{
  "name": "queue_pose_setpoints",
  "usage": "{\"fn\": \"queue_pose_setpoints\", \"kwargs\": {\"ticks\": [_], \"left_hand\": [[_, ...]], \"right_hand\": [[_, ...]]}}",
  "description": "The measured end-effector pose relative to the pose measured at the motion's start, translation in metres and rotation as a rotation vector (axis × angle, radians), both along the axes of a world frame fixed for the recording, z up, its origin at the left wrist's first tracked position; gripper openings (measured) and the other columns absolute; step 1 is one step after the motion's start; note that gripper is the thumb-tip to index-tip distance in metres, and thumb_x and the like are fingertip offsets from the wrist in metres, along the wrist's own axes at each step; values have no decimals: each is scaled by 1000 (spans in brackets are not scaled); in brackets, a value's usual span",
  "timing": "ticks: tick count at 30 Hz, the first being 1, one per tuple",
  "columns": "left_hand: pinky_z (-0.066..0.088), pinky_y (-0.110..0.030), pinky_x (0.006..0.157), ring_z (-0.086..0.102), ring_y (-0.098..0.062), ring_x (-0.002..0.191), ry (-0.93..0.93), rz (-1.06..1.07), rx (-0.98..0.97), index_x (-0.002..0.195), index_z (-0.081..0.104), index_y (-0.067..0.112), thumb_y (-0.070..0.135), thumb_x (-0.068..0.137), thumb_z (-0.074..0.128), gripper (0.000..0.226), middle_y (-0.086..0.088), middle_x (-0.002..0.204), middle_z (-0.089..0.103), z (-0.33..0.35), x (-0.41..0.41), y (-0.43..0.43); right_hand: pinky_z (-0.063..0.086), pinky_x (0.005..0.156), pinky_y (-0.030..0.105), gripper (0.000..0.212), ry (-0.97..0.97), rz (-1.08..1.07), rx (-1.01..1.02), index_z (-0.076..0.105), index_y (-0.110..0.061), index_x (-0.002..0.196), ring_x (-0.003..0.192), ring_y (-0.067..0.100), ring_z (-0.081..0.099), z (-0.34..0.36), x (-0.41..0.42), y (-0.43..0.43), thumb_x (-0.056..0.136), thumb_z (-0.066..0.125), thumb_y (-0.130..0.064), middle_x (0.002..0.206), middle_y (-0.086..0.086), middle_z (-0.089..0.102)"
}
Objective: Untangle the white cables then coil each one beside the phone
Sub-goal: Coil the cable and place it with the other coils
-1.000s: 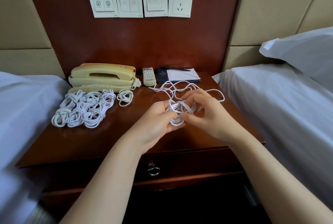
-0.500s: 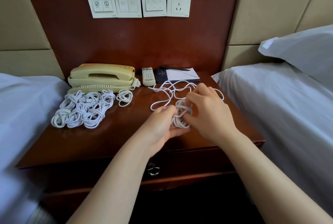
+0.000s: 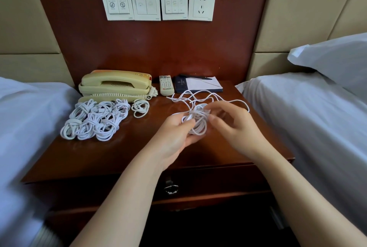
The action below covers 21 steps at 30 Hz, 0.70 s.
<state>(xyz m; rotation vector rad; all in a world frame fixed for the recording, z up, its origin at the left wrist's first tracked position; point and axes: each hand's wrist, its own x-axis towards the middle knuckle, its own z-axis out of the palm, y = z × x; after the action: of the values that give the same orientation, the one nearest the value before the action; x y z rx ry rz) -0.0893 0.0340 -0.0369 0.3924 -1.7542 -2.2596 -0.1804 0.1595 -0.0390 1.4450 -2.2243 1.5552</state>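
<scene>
Cable coil (image 3: 197, 122) half wound, clamped in left grip (image 3: 174, 133), fingers curled round the loops. Right grip (image 3: 235, 125) just beside it, fingers bent and blurred; cannot tell whether pinching a strand. Beyond both, loose tail (image 3: 198, 97) of the same white cable sprawled on the surface (image 3: 119, 147). Well off to the left, finished coils (image 3: 95, 119) heaped in front of the phone (image 3: 116, 84). Winding step in hand, likely late in the task. Next: draw the slack round the loops, then set down by the heap.

Half-coiled white cable (image 3: 198, 121), loose loops trailing behind; finished coils (image 3: 95, 121) heaped in front of cream phone (image 3: 116, 84)
</scene>
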Motion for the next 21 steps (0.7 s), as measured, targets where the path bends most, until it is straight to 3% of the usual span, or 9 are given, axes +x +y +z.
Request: {"fn": "queue_pose_setpoints", "kwargs": {"ticks": [4, 7, 12, 16, 18, 21], "left_hand": [[57, -24, 80, 68, -13, 89, 36, 40, -24, 119, 56, 3, 0, 98, 39, 28, -11, 113, 65, -3, -1, 1], [54, -26, 82, 66, -12, 95, 39, 77, -47, 115, 59, 9, 0, 96, 45, 26, -8, 111, 66, -5, -3, 1], [47, -28, 87, 63, -16, 97, 52, 159, -101, 110, 63, 10, -1, 93, 49, 24, -10, 104, 67, -7, -9, 3], [49, -26, 81, 64, -13, 85, 92, 244, 112, 106, 60, 6, 12, 100, 40, 22, -9, 93, 67, -3, -11, 5], [51, -27, 79, 64, -13, 81, 84, 297, 182, 103, 60, 8, 16, 103, 34, 28, -10, 92, 67, -4, -9, 1], [46, -40, 98, 62, -18, 95, -7, 366, -76, 95, 61, 20, 20, 103, 33, 29, -9, 104, 65, -14, 0, -10]], "right_hand": [[53, 75, 31, 18, -61, -152, -124, 62, -20, 105, 76, 10, 64, -5, -2, -6, 91, 55, -11, 83, -9, 62], [55, 81, 41, 18, -142, -203, -139, 65, -30, 95, 83, 9, 67, -10, 0, -11, 92, 56, -14, 84, -15, 68], [50, 76, 21, 15, -198, -166, -164, 74, -18, 98, 82, -3, 66, -17, 6, -25, 90, 61, -18, 87, -11, 73], [51, 77, 21, 19, -379, -163, -260, 72, -30, 86, 82, 1, 68, -16, 11, -39, 89, 62, -15, 82, -14, 73], [52, 77, 22, 15, -450, -140, -283, 74, -25, 89, 82, 3, 69, -16, 15, -46, 89, 63, -15, 82, -11, 74], [52, 75, 19, 17, -469, -126, -277, 72, -29, 83, 80, 2, 68, -18, 23, -58, 89, 63, -15, 78, -13, 73]]}}
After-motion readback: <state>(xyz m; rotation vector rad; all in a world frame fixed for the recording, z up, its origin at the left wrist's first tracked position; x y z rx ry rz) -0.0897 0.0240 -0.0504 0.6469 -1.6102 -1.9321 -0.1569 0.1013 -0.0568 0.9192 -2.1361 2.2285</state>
